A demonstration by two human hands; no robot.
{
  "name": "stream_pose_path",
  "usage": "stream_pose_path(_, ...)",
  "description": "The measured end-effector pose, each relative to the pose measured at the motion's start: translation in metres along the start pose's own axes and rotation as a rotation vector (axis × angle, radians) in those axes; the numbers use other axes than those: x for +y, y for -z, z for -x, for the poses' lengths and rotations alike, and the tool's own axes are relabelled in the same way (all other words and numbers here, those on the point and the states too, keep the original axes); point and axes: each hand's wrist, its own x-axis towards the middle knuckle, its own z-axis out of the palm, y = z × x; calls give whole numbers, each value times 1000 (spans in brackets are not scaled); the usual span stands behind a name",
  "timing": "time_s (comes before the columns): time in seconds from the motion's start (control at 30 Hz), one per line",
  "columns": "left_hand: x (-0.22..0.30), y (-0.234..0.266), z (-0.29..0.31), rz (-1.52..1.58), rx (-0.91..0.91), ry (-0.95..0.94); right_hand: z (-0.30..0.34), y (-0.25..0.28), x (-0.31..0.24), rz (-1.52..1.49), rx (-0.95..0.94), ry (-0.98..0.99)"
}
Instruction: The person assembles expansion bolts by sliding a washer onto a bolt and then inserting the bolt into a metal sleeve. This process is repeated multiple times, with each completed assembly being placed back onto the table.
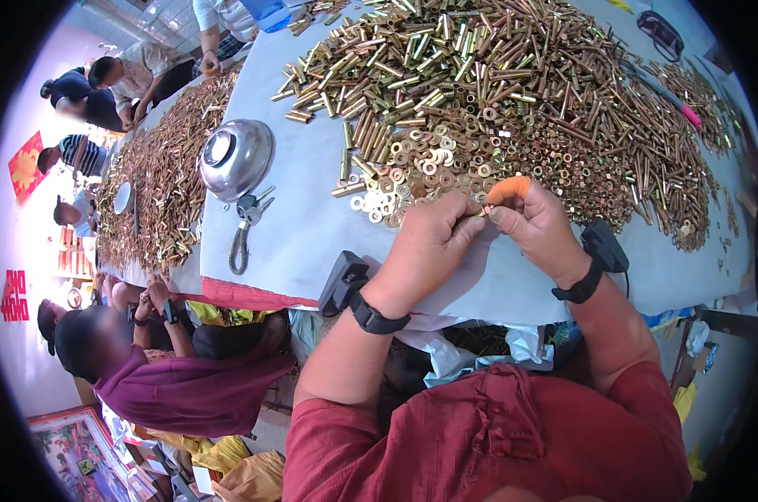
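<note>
The left hand (436, 237) and right hand (539, 224) meet, fingertips pinching a small brassy part (487, 211) between them, at the near edge of the loose washers (439, 159). It should be light, stiff, perhaps slippery, best gripped by its outer sides.

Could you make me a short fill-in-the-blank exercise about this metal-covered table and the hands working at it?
1. The finger cover on the right hand is coloured ____.
2. The wrist straps are ____.
3. The keys lie to the ____ of the left hand.
4. Most tubes lie ____ from the hands than the washers do.

Missing words: orange; black; left; farther.
</note>
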Motion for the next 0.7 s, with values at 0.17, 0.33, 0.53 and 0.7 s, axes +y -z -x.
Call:
stream_pose_path(0.17,11,0,7,-135,63,-27,1,3,2,51,-27,4)
stream_pose_path(0.33,15,43,19,-274,1,-75,6,14,-9,-88,-179,-72)
stream_pose_path(0.53,-19,91,22,-823,368,6,14,5,-40,372,-547,-51)
stream_pose_path(0.7,-33,91,10,-592,421,175,13,7,-12,218,-298,-23)
